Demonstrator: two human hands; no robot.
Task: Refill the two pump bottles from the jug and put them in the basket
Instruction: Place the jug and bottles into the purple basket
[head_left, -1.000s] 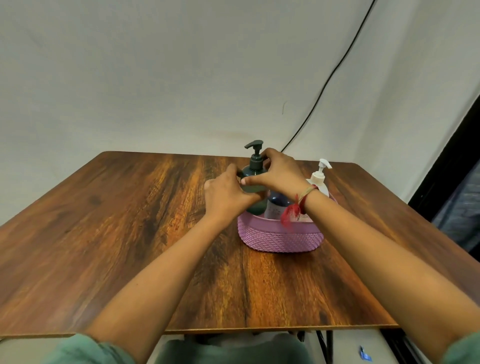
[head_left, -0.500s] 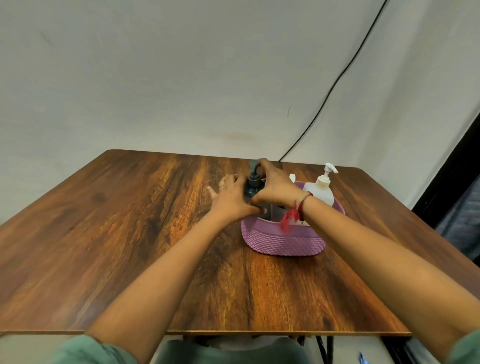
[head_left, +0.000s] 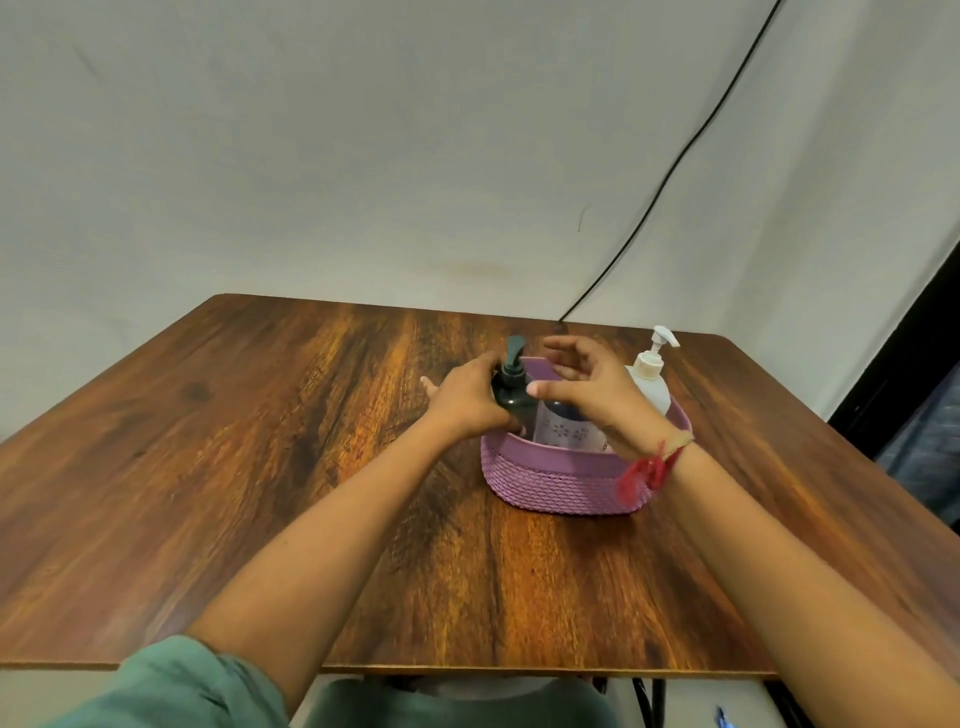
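Head-worn camera looks forward and down at the table (head_left: 260, 467).

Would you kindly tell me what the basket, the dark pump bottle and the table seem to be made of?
Basket: likely matte lilac plastic, moulded rope pattern under a smooth rim. Dark pump bottle: probably glossy plastic, given its small highlights. Table: wood-grain board, perhaps laminate, with a soft sheen and thin edge.

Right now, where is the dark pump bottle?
Head view, centre: dark pump bottle at the left end of the purple basket, gripped by the left hand, labelled container beside it.
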